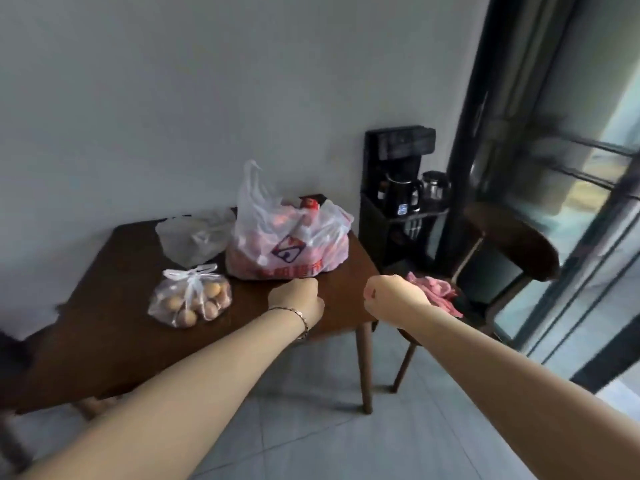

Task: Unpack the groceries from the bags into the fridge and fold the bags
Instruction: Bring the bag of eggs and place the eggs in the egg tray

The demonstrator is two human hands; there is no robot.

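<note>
Our left hand (298, 299) and right hand (394, 296) hover curled, seemingly empty, near the printed bag (287, 244) on the table (104, 306); we'd grab both handles, lifting evenly, 1 bag first.

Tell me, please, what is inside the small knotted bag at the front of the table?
The small knotted bag holds round tan-brown pieces, visible through its clear plastic; eggs or fruit, I cannot tell. Whatever lies beneath the top ones is covered.
</note>
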